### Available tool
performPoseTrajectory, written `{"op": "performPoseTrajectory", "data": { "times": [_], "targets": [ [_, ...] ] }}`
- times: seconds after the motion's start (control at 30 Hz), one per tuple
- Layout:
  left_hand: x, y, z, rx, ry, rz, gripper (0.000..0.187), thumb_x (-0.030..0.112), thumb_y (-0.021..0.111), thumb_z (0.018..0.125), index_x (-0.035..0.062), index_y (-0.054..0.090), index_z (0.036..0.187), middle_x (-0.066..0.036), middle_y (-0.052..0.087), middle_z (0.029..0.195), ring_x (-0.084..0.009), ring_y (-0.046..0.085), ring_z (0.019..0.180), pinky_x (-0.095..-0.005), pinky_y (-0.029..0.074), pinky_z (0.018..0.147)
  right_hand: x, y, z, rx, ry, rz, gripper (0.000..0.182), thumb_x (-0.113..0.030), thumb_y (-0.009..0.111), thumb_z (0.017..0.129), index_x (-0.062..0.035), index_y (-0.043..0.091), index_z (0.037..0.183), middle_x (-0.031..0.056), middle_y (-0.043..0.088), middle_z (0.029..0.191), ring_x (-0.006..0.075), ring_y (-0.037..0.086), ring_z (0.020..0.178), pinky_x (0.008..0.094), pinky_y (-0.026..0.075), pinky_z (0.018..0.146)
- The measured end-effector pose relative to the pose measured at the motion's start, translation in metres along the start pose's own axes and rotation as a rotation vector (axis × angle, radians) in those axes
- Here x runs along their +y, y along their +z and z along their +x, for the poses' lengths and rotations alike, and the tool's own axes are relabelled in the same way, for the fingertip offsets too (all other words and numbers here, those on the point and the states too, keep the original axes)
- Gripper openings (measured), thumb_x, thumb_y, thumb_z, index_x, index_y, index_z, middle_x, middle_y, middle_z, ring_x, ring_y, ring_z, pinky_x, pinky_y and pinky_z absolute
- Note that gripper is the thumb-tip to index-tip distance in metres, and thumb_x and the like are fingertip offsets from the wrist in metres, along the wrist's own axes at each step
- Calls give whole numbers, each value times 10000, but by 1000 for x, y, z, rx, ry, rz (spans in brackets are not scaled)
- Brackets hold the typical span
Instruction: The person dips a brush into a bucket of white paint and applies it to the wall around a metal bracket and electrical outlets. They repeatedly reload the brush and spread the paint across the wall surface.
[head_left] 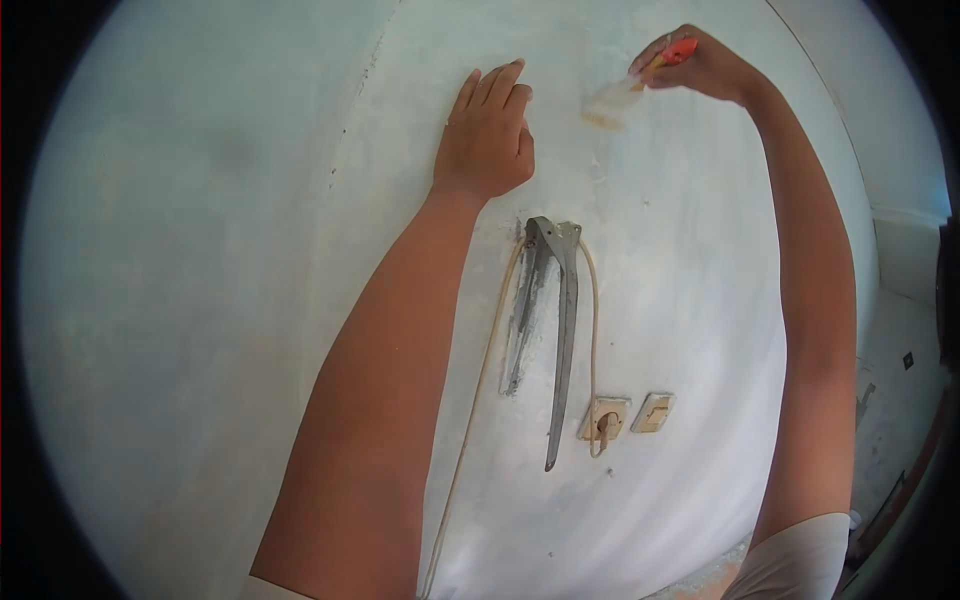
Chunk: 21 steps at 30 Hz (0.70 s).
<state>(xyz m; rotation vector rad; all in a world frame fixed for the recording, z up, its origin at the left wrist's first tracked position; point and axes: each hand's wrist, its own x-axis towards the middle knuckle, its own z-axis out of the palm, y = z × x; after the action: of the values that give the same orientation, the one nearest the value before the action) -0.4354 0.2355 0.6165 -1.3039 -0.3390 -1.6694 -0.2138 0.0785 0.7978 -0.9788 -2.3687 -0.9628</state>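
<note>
Soft, cool light, its source out of view, falls around the right grip (705,68). Well below it, the wall (690,330) brightens into pale diagonal streaks; far left of it, the tone dims. Just beside the grip, the brush (616,103) has blurred bristles. Lens distortion bows the wall's edge right of the grip, and dark vignetting fills all 4 corners.

The right hand (690,65) holds 1 brush (618,102); the left hand (487,135) lies against the pale wall (230,240).

pale wall (230,300), 1 outlet (604,418)
</note>
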Motion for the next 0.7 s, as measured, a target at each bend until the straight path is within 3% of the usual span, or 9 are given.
{"op": "performPoseTrajectory", "data": {
  "times": [0.07, 0.1, 0.2, 0.33, 0.47, 0.5, 0.57, 0.7],
  "targets": [
    [0, 0, -1, 2, 4, -1, 295, 58, 501, 841, 31, 564, 1127, -154, 496, 1421, -303, 466, 1331, -491, 297, 1187, 14, -4, 14, 192, -8, 96, 222, -96, 684, 883, 6, 739, 1072, 92, 735, 968, 139, 659, 835, 268, 562, 738],
    [0, 0, -1, 7, 8, -8, 293, 58, 501, 841, 31, 564, 1126, -155, 499, 1418, -305, 468, 1329, -491, 299, 1186, 2, -17, 18, 165, 84, 135, 105, -82, 708, 909, 5, 759, 937, 125, 729, 1126, 231, 693, 994, 377, 595, 876],
    [-1, 3, -1, 10, 13, 4, 290, 62, 503, 845, 32, 563, 1127, -156, 502, 1413, -305, 469, 1327, -488, 302, 1184, 7, -23, 36, 281, 97, 99, 108, -81, 719, 903, 5, 758, 957, 131, 716, 1151, 242, 689, 1006, 398, 606, 883],
    [-2, 4, -1, 20, 27, 3, 286, 66, 509, 849, 33, 564, 1127, -156, 504, 1410, -307, 472, 1323, -487, 305, 1182, 27, -29, 67, 409, 30, 127, 106, -101, 748, 884, -3, 754, 923, 113, 728, 1077, 229, 690, 947, 393, 606, 808],
    [-2, 3, -2, 14, 26, 1, 282, 67, 515, 850, 33, 564, 1125, -158, 503, 1414, -307, 477, 1317, -485, 312, 1177, 52, -32, 101, 544, -27, -45, 95, -91, 750, 857, 4, 741, 856, 119, 743, 936, 181, 677, 856, 361, 554, 707],
    [-2, 3, -2, 17, 24, -4, 282, 66, 515, 849, 32, 565, 1125, -158, 502, 1415, -307, 479, 1316, -484, 314, 1176, 54, -29, 106, 544, -32, -43, 95, -91, 750, 857, 4, 741, 856, 119, 743, 936, 181, 677, 856, 361, 554, 707],
    [-2, 4, -1, 21, 18, 3, 282, 64, 513, 849, 32, 565, 1124, -158, 501, 1418, -307, 479, 1316, -483, 315, 1176, 58, -22, 114, 760, -69, -200, 101, -95, 748, 848, 3, 734, 828, 127, 744, 899, 174, 679, 853, 352, 540, 695],
    [-3, 4, -2, 37, 28, -2, 283, 59, 510, 849, 30, 568, 1124, -158, 503, 1419, -307, 483, 1312, -483, 322, 1172, 54, -24, 106, 757, -93, -187, 98, -83, 733, 863, 8, 733, 827, 139, 745, 951, 206, 688, 877, 354, 565, 725]
  ]
}}
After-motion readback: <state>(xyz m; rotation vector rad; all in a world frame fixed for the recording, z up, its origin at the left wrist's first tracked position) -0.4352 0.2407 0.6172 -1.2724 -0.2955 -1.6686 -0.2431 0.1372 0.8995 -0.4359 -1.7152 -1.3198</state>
